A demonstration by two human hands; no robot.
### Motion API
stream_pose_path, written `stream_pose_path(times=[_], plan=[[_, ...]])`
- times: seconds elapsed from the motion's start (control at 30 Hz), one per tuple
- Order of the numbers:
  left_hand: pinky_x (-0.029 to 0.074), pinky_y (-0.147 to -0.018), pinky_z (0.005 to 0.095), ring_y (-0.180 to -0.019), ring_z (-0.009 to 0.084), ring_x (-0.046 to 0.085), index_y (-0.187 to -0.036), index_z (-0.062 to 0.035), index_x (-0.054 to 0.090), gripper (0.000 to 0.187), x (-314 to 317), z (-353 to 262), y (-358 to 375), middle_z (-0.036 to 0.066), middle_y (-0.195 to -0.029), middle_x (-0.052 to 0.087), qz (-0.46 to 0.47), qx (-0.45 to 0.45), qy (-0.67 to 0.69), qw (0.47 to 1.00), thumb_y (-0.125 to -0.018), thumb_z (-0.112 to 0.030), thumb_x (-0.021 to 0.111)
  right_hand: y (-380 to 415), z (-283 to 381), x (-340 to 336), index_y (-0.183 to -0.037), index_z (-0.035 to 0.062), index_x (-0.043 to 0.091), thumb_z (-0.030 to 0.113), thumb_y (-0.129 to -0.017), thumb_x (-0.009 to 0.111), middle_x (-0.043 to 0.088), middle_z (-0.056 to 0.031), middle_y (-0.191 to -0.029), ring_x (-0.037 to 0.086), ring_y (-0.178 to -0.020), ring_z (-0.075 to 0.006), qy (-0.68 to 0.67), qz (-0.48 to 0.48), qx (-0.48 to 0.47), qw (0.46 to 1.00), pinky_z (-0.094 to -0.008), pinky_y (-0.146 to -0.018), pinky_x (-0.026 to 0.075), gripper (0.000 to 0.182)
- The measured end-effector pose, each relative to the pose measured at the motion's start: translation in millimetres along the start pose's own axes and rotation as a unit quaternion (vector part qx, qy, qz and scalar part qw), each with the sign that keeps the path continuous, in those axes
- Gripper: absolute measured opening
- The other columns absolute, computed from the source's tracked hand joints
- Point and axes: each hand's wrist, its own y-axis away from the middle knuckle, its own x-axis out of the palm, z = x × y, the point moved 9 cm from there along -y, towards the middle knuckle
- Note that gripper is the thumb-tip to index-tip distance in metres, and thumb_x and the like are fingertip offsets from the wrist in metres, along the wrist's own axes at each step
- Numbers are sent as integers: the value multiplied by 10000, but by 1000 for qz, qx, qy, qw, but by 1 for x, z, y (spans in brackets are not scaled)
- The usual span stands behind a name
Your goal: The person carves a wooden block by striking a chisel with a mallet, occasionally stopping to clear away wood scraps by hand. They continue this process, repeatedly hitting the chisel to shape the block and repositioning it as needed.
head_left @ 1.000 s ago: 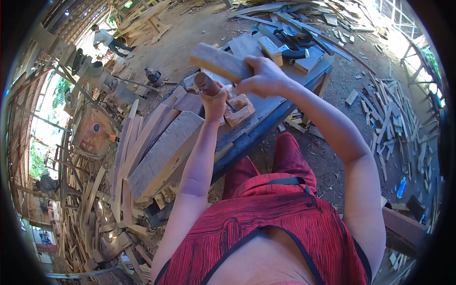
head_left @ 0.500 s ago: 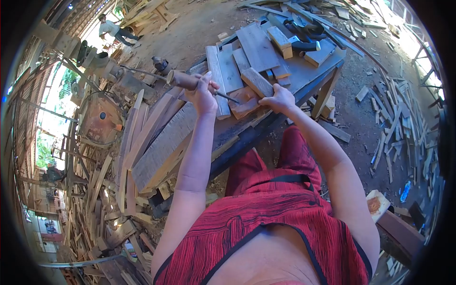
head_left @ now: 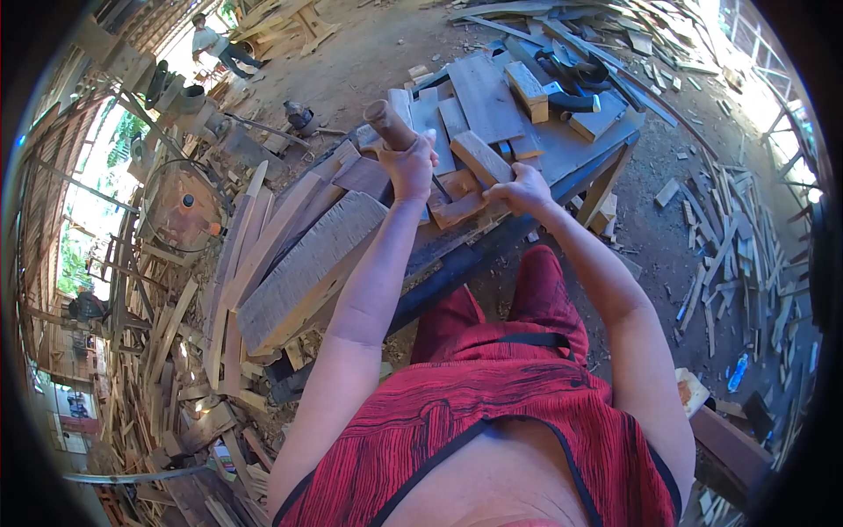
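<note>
My left hand (head_left: 411, 167) is closed around the thick wooden handle (head_left: 389, 126) of a chisel, whose thin dark blade points down to a small reddish wood piece (head_left: 458, 209) on the bench. At the near end of a wooden block (head_left: 480, 156) is my right hand (head_left: 524, 190), its thumb and fingers gripping that end. The thumb tip lies beside the reddish piece. Part of the blade's tip is hard to make out. Under and behind these, flat boards (head_left: 475, 97) lie on the bench.
A saw with a blue-black handle (head_left: 575, 101) lies on the bench (head_left: 562, 149), beside more blocks. Long beams (head_left: 307, 263) stretch to the left. Scrap wood (head_left: 746, 228) covers the ground at right. A person (head_left: 215, 46) stands at the far upper left.
The chisel handle has swung up and to the right, so the tool stands steeper. My left hand has moved right. The view has shifted slightly.
</note>
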Motion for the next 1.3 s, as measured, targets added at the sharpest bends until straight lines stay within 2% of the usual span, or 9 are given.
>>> stream_pose_path(times=[0.13, 0.3, 0.47, 0.6, 0.7, 0.73, 0.97, 1.17, 1.3], plan=[[431, -414, 245, -438, 106, 524, -716, -64, 492, 197, 1, 1, 0, 26, -583, 541, -1, -2, -11, 1000, -758, -5, 675, -5, 94, -57, -921, -11, 622, 421, -581, 780, 612, -131, -703, 629, -701, -177, -237, -52, -155, 958, -342, -643, 495, 572], [430, -434, 221, -470, 80, 535, -746, -54, 516, 166, 8, -1, 2, 8, -610, 556, 8, -3, -16, 1000, -753, -8, 675, 46, 223, -125, -894, -1, 610, 431, -580, 789, 602, -124, -693, 618, -679, -188, -239, -84, -298, 920, -355, -626, 477, 563], [419, -454, 225, -524, 66, 539, -802, -33, 564, 142, 15, -1, 6, -12, -660, 571, 36, 54, -12, 998, -733, 21, 675, 52, 244, -108, -866, 2, 594, 401, -566, 764, 649, -149, -754, 648, -719, -278, 170, -17, -281, 944, -379, -647, 497, 528], [429, -456, 242, -507, 79, 540, -768, -41, 545, 154, 10, 4, 7, -3, -643, 564, 24, 7, -38, 999, -724, 29, 675, 60, 237, -122, -882, 1, 593, 433, -587, 753, 648, -138, -738, 657, -735, -260, -124, -23, -294, 947, -365, -657, 494, 547], [427, -448, 244, -474, 90, 533, -718, -56, 508, 192, 11, 0, 11, 3, -602, 546, 33, 29, 30, 999, -725, 17, 686, 55, 217, -92, -877, -3, 585, 440, -577, 761, 635, -127, -715, 644, -689, -248, 74, -44, -312, 946, -342, -633, 487, 563], [427, -448, 244, -474, 90, 533, -718, -56, 508, 192, 11, -3, 10, 3, -602, 546, 35, 32, 31, 998, -725, 17, 686, 45, 197, -77, -887, -5, 591, 459, -559, 769, 642, -135, -730, 651, -702, -260, -9, 49, -233, 971, -352, -645, 489, 595], [481, -528, 263, -534, 142, 575, -769, -59, 517, 155, -22, -1, 12, 48, -644, 558, 84, -11, 51, 995, -751, 1, 659, 10, 96, -37, -956, -10, 606, 491, -535, 775, 665, -166, -826, 664, -808, -282, -45, -15, -79, 996, -365, -739, 504, 676], [495, -702, 291, -732, 137, 569, -815, -75, 544, 218, 4, -10, 30, 24, -776, 554, 349, -111, 128, 922, -667, -24, 695, -6, 15, 31, -962, -27, 610, 523, -528, 789, 661, -212, -901, 648, -873, -323, 7, -41, -35, 999, -385, -772, 488, 723], [506, -717, 313, -805, 152, 572, -860, -64, 534, 212, -1, -4, 25, 39, -774, 540, 288, -160, 146, 933, -707, -6, 668, -7, 5, 33, -955, -4, 598, 543, -542, 763, 658, -208, -948, 634, -933, -336, 6, -33, 36, 999, -394, -821, 475, 705]])
